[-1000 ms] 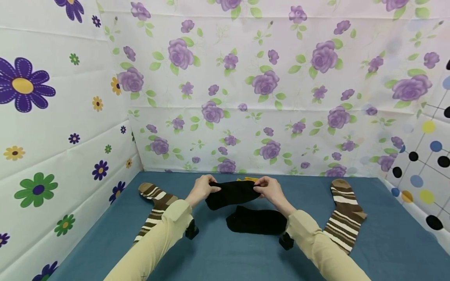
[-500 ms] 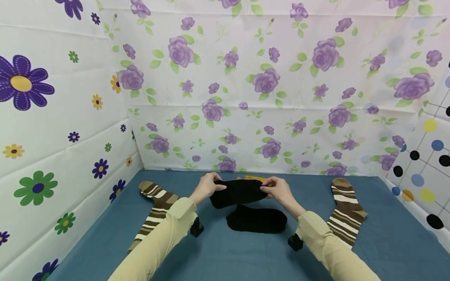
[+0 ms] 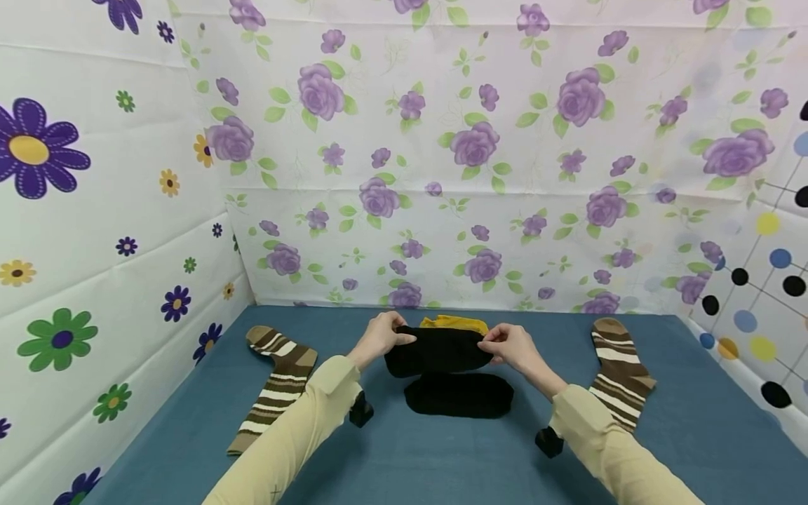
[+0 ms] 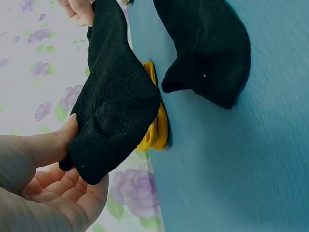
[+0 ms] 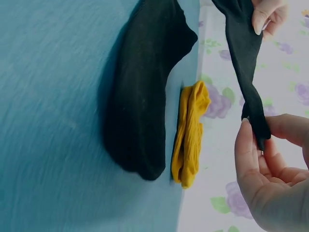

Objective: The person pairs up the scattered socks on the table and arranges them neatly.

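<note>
A black sock (image 3: 438,351) is stretched sideways above the table between both hands. My left hand (image 3: 381,338) pinches its left end between thumb and fingers, as the left wrist view shows with the sock (image 4: 113,92) hanging over the fingers. At the other end my right hand (image 3: 510,345) pinches the sock's tip between thumb and fingertips; the right wrist view shows it narrow and edge-on (image 5: 248,67). A second black sock (image 3: 459,395) lies flat on the table just in front of the held one. Behind the held sock sits a folded yellow sock (image 3: 456,322), partly covered in the head view.
A brown and white striped sock (image 3: 278,393) lies on the left of the blue table (image 3: 416,463), partly behind the left sleeve. Its match (image 3: 621,372) lies on the right, near the right sleeve. A flowered cloth (image 3: 391,140) hangs behind the table.
Both hands have shifted to the right with the black sock, which now overlaps the upper edge of the lying black sock. More of the yellow sock shows behind it.
</note>
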Demonstrator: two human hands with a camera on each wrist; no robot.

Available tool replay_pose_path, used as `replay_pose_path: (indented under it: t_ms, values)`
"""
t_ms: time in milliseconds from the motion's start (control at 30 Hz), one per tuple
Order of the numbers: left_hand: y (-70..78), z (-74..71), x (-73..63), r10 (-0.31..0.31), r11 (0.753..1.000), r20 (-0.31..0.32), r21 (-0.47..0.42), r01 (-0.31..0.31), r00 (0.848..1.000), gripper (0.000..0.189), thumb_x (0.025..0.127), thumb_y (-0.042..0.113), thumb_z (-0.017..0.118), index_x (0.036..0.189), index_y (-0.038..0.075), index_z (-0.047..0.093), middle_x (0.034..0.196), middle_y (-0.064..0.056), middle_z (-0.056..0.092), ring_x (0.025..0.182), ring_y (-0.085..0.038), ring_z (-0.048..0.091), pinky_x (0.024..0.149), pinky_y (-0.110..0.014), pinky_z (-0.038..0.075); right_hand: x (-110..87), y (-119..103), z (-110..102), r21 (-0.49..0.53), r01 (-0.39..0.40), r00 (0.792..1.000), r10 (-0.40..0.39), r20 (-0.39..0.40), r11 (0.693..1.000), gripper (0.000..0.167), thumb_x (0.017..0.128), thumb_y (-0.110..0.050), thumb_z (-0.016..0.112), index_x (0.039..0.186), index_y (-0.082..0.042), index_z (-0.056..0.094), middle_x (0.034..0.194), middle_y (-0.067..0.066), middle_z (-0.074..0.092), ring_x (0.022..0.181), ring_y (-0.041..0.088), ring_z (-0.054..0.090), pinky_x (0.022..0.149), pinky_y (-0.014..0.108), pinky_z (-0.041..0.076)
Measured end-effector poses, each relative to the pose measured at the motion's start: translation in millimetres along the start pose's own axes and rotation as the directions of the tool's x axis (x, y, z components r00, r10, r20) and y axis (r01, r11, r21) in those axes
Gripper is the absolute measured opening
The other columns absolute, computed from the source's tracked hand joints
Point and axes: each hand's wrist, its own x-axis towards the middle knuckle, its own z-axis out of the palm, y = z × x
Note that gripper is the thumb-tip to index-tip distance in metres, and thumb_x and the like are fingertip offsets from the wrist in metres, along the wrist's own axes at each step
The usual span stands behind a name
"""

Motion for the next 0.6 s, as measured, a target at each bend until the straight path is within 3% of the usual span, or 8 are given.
replay_pose_path:
  t_ms: [367,600]
  values:
    - [5.6,10.2,1.2,0.018,1.0,0.06,0.002,-0.018,0.998,0.023,0.081,0.014,0.069,0.099,0.002,0.061,0.08,-0.006,0.05,0.074,-0.021,0.047,0.064,-0.033,0.038,-12.7,9,-11,-0.116,0.02,0.997,-0.01,0.08,0.993,0.01,0.082,-0.008,0.065,0.079,0.0,0.059,0.069,0.008,0.058,0.059,0.034,0.06,0.059,0.043,0.05]
    - [6.5,15.3,1.2,0.053,0.998,0.091,0.031,-0.056,0.994,0.03,0.081,0.015,0.069,0.105,0.0,0.059,0.086,-0.008,0.051,0.078,-0.021,0.047,0.068,-0.034,0.04,-16.2,12,-16,-0.162,-0.002,0.993,0.021,0.116,0.987,0.011,0.08,-0.009,0.066,0.076,-0.002,0.059,0.063,0.007,0.058,0.058,0.035,0.059,0.059,0.042,0.05]
